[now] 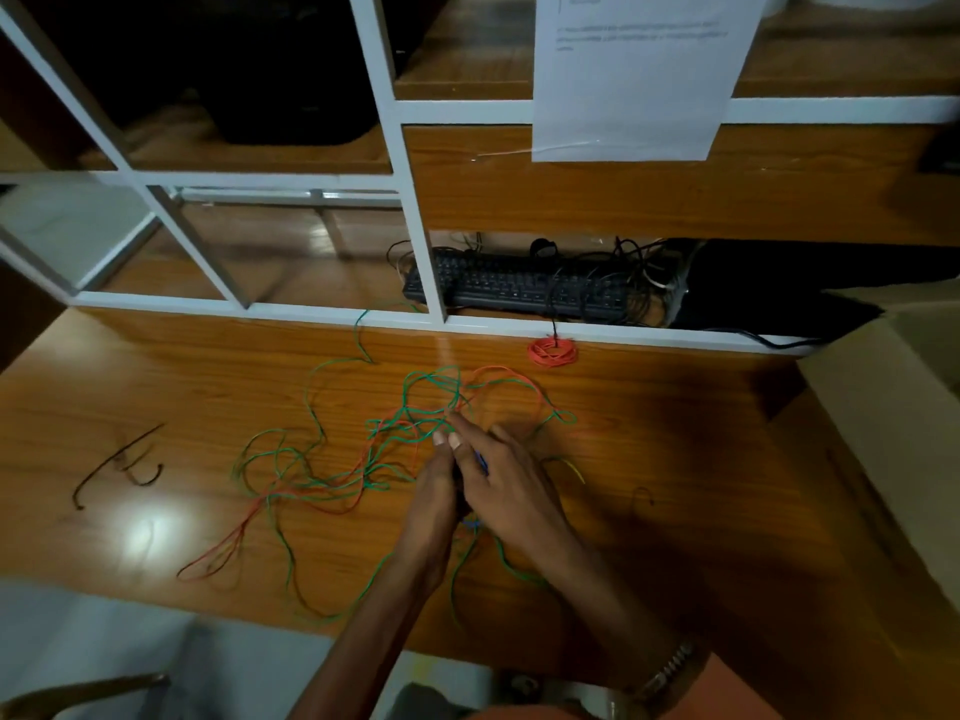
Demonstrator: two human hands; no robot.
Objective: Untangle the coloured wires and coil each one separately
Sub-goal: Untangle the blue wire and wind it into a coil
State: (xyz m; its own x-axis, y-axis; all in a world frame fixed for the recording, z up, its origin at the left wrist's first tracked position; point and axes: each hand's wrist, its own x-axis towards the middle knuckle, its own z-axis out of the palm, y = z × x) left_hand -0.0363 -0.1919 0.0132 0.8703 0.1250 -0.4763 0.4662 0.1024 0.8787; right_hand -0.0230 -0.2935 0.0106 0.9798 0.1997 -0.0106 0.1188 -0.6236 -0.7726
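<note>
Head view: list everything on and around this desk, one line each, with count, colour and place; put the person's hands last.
Green wire: one tangle, green, spread across the desk centre.
Orange wire: loose strands, orange-red, mixed through the green.
Orange coil: one, orange-red, wound, at the desk's back edge.
Blue wire: a short bit showing, blue, between the hands.
Dark wire piece: one, dark, left on the desk.
Keyboard: one, black, behind the white frame.
Paper sheet: one, white, hanging above.
Cardboard box: one, brown, right edge.
Left hand: pinching the tangle.
Right hand: fingers on the wires beside it.
</note>
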